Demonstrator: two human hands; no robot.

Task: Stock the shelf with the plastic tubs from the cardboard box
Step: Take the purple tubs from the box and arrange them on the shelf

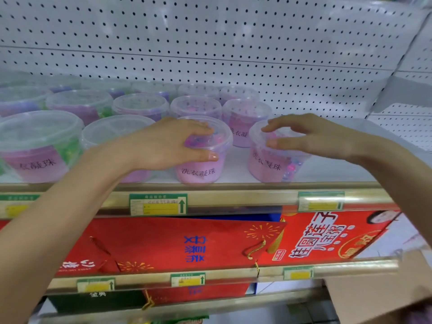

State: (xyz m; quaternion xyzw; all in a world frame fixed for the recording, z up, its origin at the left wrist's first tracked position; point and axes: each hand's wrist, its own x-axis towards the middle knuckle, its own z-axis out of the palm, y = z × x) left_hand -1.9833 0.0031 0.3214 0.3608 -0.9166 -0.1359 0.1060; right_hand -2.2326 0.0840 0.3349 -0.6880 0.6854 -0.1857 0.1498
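Several clear plastic tubs with pink and purple contents stand in rows on the white shelf (327,169). My left hand (168,146) grips the lid of a pink tub (201,171) at the shelf's front, fingers over the top and thumb on the near side. To its right stands another pink tub (268,164) near the front edge. My right hand (311,136) hovers over that tub's lid with fingers spread and loosely bent; the thumb is at the rim. The cardboard box (378,298) shows at the lower right.
A white pegboard (210,43) backs the shelf. Bare shelf surface lies right of the tubs. Price tags (159,203) sit on the shelf's front rail. Red gift boxes (187,244) fill the shelf below.
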